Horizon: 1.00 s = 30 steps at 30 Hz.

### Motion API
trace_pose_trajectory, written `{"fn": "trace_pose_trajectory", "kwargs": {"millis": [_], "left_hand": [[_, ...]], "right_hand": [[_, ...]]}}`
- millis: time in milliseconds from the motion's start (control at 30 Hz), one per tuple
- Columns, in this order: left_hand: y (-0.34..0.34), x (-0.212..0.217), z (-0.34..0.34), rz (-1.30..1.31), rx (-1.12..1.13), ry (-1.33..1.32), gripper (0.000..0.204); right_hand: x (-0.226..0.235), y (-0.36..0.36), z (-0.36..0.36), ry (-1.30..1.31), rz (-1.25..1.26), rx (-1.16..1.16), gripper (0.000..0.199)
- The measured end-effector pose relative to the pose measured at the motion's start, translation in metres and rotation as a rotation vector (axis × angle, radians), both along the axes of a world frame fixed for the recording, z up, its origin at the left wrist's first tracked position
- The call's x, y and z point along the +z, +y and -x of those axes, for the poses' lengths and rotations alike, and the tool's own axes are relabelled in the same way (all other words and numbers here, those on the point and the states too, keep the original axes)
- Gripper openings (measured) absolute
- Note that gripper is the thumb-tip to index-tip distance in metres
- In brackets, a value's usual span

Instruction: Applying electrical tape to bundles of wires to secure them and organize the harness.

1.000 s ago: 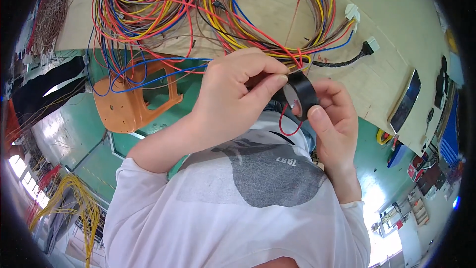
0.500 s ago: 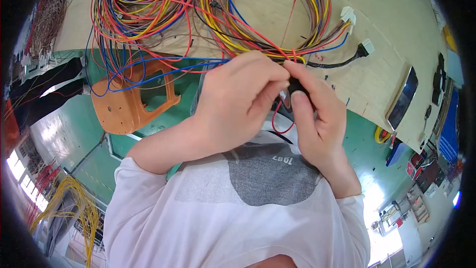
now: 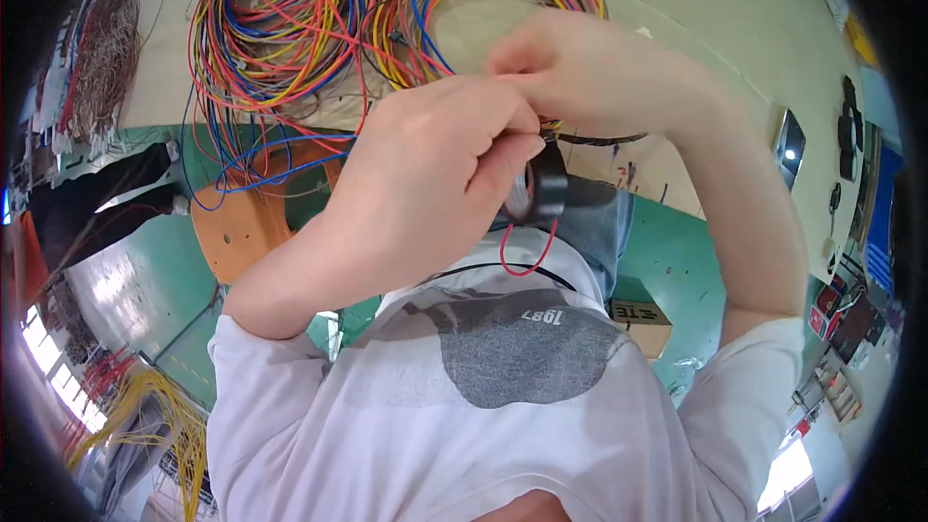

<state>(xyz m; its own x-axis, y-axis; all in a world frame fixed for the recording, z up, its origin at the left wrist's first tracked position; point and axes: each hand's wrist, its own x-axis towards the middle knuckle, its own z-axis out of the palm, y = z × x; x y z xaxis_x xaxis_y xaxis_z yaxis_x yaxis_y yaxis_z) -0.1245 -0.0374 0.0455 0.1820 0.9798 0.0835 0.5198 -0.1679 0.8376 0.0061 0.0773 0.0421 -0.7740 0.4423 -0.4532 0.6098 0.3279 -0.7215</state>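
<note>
Left hand point(image 3: 437, 160): pinched, contents hidden, beside black tape roll point(image 3: 553, 179). Right hand point(image 3: 578, 68): blurred, grasp was unclear. Red loop point(image 3: 522, 274): hung loose, so risked snagging.

A pale table point(image 3: 677, 0) carries coiled wires point(image 3: 353, 0) (many-coloured) and a phone point(image 3: 791, 150).

A broad, pale beige tabletop point(image 3: 696, 19) spans the upper part of the view. Below its near edge lies a smooth, glossy green floor point(image 3: 667, 246), streaked with white glare at left. An orange plastic stool point(image 3: 230, 232) stands on it near the table's left, and a brown cardboard box point(image 3: 646, 338) sits at right. Daylight whitens a barred window point(image 3: 63, 382) at lower left and another bright pane point(image 3: 785, 478) at lower right.
</note>
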Motion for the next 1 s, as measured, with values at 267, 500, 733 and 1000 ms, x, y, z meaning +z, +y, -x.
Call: {"fn": "trace_pose_trajectory", "kwargs": {"millis": [267,500,733,1000], "left_hand": [[0.007,0.02,-0.01,-0.205,-0.237,0.377,0.007],[0.0,0.02,-0.023,-0.294,-0.302,0.486,0.011],[0.007,0.039,-0.027,-0.314,-0.533,0.679,0.009],[-0.031,0.007,-0.01,-0.134,-0.157,0.368,0.014]], "right_hand": [[-0.022,0.017,0.035,-0.226,0.39,0.554,0.007],[-0.032,0.01,0.041,-0.345,0.7,0.634,0.008],[-0.037,-0.002,0.031,-0.19,0.909,0.373,0.008],[0.013,-0.049,-0.066,0.447,0.561,-0.614,0.037]]}}
